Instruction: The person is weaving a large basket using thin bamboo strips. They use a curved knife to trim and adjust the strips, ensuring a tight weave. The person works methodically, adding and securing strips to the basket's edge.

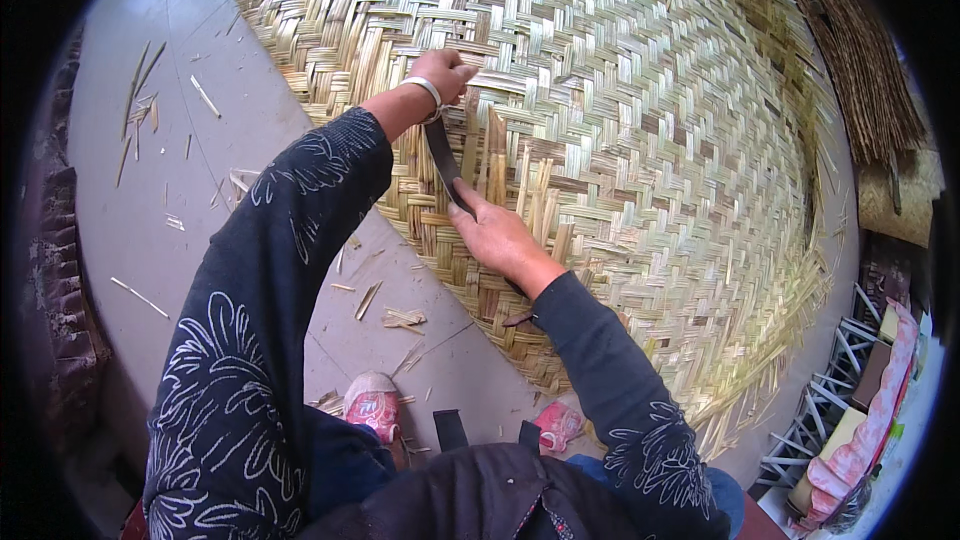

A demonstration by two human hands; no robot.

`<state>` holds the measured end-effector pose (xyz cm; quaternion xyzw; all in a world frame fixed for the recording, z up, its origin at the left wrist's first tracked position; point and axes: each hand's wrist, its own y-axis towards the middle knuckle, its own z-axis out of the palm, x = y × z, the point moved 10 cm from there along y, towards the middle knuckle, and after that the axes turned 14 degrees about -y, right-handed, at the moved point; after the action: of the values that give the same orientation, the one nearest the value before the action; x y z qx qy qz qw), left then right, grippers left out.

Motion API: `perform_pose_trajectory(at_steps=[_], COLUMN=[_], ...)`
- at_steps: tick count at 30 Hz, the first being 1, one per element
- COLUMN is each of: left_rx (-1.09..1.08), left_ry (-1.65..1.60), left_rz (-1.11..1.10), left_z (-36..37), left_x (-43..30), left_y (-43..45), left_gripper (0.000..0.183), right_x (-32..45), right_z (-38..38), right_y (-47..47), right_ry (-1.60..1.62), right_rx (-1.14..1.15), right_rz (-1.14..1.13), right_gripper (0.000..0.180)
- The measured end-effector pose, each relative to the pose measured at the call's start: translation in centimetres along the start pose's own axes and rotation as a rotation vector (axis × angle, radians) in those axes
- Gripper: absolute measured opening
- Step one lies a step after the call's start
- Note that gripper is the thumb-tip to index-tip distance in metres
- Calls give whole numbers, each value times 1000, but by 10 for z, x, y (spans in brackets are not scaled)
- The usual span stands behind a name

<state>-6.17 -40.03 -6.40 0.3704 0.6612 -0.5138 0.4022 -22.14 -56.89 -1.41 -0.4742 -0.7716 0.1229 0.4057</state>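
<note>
A large mat (pixel 637 127) of woven split reed or bamboo lies on the floor before me. My left hand (pixel 444 76), with a white bracelet at its wrist, is curled low over the mat near its left edge; what its fingers hold is hidden. My right hand (pixel 504 236) grips a dark, curved flat strip (pixel 442 157), perhaps a blade, which runs up to beneath my left wrist. Beside my right hand, several loose strip ends (pixel 536 191) stick up from the weave, and a wider split piece (pixel 496 154) stands just above it.
Cut scraps (pixel 403 317) litter the grey tiled floor (pixel 247 105) on the left. My feet in pink shoes (pixel 373 406) are by the mat's near edge. A bundle of brown stalks (pixel 847 45) is at the upper right; a rack with pink cloth (pixel 862 457) stands at the lower right.
</note>
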Motion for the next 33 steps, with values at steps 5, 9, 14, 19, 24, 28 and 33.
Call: perform_pose_trajectory(at_steps=[5,9,14,19,24,28,33], left_rx=[-89,35,-163,63,-289,-212,1174], left_ry=[-110,602,-156,627,18,-445,514], left_rz=[-20,431,-29,257,134,148,211], left_z=[-6,25,-15,38,-49,-68,20], left_x=[13,-20,10,-1,-7,-51,-45], left_y=[0,-18,-12,-33,-1,8,-145], left_gripper=[25,28,23,32,35,31,21], right_x=[2,4,4,6,2,-2,3], right_z=[1,-1,0,5,1,2,-10], right_y=[0,0,0,8,9,6,1], right_ry=[-23,-33,-45,-17,-26,-32,-72], right_rx=[-11,7,-2,11,-4,4,-48], right_rz=[40,67,84,55,88,103,46], right_gripper=[59,59,59,61,60,62,62])
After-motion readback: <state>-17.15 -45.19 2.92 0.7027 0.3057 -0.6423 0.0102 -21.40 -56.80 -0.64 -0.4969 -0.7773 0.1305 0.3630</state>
